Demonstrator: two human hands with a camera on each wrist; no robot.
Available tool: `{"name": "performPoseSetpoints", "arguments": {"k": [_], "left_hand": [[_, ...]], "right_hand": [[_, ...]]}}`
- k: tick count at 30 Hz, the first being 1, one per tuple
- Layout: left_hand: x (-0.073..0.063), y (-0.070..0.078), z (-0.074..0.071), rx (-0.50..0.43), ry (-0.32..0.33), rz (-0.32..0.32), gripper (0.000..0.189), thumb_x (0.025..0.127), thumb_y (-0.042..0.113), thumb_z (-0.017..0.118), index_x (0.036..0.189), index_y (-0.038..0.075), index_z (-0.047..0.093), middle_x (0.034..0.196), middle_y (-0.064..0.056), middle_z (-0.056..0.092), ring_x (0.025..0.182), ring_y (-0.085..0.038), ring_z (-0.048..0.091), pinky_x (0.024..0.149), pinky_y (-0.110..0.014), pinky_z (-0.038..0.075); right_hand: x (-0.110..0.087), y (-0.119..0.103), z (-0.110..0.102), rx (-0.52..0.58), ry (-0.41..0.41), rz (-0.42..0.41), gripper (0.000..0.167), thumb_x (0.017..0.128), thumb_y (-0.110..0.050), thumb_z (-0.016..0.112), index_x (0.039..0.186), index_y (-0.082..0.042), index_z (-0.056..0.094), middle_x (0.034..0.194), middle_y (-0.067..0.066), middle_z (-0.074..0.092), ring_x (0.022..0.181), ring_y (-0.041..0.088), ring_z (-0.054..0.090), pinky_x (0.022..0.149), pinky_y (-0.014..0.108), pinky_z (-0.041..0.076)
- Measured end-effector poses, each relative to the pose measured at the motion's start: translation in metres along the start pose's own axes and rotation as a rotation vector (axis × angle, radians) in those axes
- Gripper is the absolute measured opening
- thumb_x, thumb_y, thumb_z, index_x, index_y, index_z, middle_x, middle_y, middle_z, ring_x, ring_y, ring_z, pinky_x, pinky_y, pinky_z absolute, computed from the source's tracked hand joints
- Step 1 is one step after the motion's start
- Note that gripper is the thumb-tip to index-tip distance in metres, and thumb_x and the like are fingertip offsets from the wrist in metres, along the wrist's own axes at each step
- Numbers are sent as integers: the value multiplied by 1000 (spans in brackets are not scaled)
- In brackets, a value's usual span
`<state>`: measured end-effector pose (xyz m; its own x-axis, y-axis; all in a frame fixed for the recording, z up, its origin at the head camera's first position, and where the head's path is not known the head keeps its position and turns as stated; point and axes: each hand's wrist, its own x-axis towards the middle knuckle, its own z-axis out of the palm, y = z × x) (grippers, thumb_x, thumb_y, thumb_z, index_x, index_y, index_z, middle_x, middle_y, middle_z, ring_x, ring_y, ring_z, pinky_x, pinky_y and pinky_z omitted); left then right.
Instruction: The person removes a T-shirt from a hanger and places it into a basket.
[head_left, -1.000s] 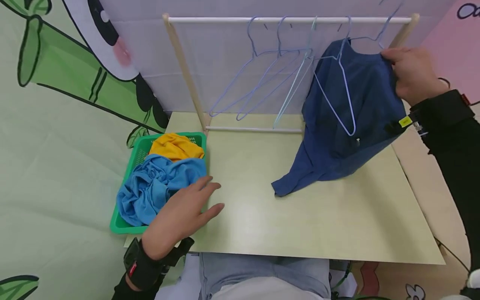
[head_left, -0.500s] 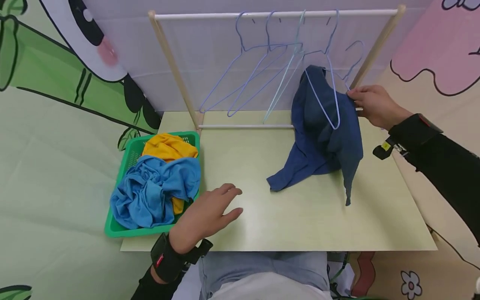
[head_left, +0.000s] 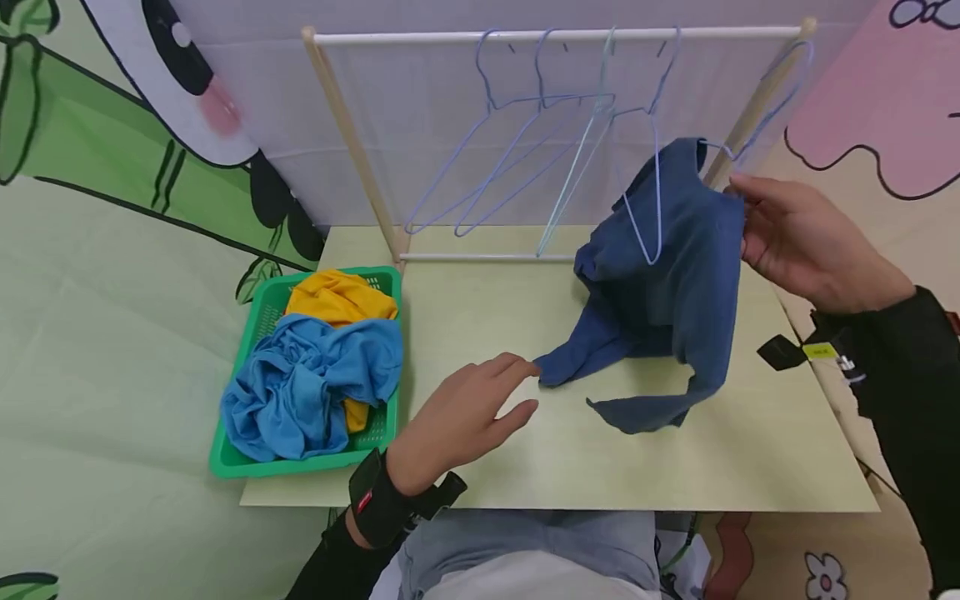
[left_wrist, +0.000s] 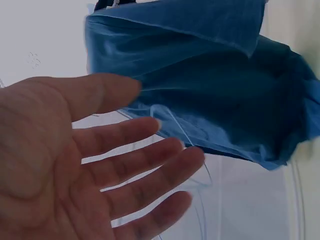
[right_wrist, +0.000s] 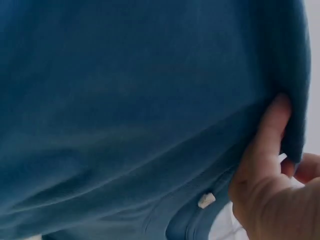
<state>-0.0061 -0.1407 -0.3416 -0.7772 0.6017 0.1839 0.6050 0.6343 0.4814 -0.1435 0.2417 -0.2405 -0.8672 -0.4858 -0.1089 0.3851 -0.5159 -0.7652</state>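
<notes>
A dark blue shirt [head_left: 697, 250] hangs on a lavender wire hanger [head_left: 797, 79], whose hook sticks out beside the rack's right post. My right hand [head_left: 821, 237] pinches the shirt at its shoulder; the right wrist view shows the thumb on the dark cloth [right_wrist: 125, 100]. Below, one sleeve trails over the table. My left hand [head_left: 468, 417] hovers over the table with fingers spread, its fingertips close to the sleeve's end; whether they touch I cannot tell. In the left wrist view its palm [left_wrist: 45, 150] faces the camera, holding nothing.
Several wire hangers [head_left: 487, 167] hang from the white rod [head_left: 420, 38] of a wooden-post rack, one in front of the shirt. At left a green basket [head_left: 225, 454] holds a blue garment [head_left: 315, 383] and a yellow one [head_left: 341, 296]. The pale table [head_left: 480, 317] lies beneath.
My right hand has lowered the shirt and its hanger from rod height, and the hook now tilts to the right. My left hand has moved right, away from the basket toward the sleeve.
</notes>
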Motion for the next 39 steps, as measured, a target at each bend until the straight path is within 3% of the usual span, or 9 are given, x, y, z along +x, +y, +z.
{"name": "performPoseSetpoints", "arguments": {"k": [3,7,10,14,16,23,32,36,39], "left_hand": [[12,16,-4,-84,113,29,46,114,45,50,139,10,64,134,-5,69,106,-20,72,92,-37,59],[31,50,-14,-256,304,54,72,111,66,27,130,8,65,118,-2,69,97,-11,68,83,-28,57],[44,74,-19,-285,368,38,55,110,63,45,108,12,65,93,3,64,75,-5,58,65,-21,49],[52,90,-19,-248,345,2,30,103,34,70,83,16,57,72,7,51,58,-3,44,50,-19,32],[51,91,-18,-254,334,19,32,105,26,68,78,16,54,67,6,46,55,-4,40,49,-20,28],[30,93,-3,-288,263,151,35,109,20,61,75,16,55,64,7,39,56,-2,36,53,-15,25],[6,100,29,-86,127,387,40,102,14,68,67,22,53,60,11,32,53,2,27,53,-12,15],[9,93,38,-132,88,369,42,98,9,70,64,22,48,60,11,30,51,0,25,52,-15,13],[14,84,38,-125,114,321,45,99,12,70,63,23,46,59,12,31,50,0,27,51,-16,14]], "right_hand": [[-11,19,24,-44,-89,-36,32,116,-12,42,114,8,67,97,16,66,82,26,69,76,32,63],[-18,53,61,-335,-85,-143,35,115,-11,45,103,3,75,96,9,69,79,19,66,70,27,58],[-22,77,80,-452,-79,-162,32,114,-10,49,104,0,77,97,7,71,77,18,62,64,28,50],[-24,96,91,-523,-66,-158,28,113,-11,53,103,-2,77,99,6,72,76,18,56,60,31,42],[-24,98,92,-529,-51,-165,28,113,-11,53,101,-3,78,99,5,71,76,17,56,59,32,40],[-16,81,82,-436,18,-247,32,113,-15,55,95,1,76,89,7,69,75,18,58,56,32,34],[-1,43,56,-150,121,-250,33,111,-10,59,83,5,68,79,13,67,62,21,52,53,30,37],[1,36,46,-119,135,-144,40,113,-10,51,81,5,72,75,13,70,53,22,51,54,31,40],[-4,37,45,-212,74,-64,44,114,-11,47,85,4,76,78,12,74,51,22,53,56,30,45]]}}
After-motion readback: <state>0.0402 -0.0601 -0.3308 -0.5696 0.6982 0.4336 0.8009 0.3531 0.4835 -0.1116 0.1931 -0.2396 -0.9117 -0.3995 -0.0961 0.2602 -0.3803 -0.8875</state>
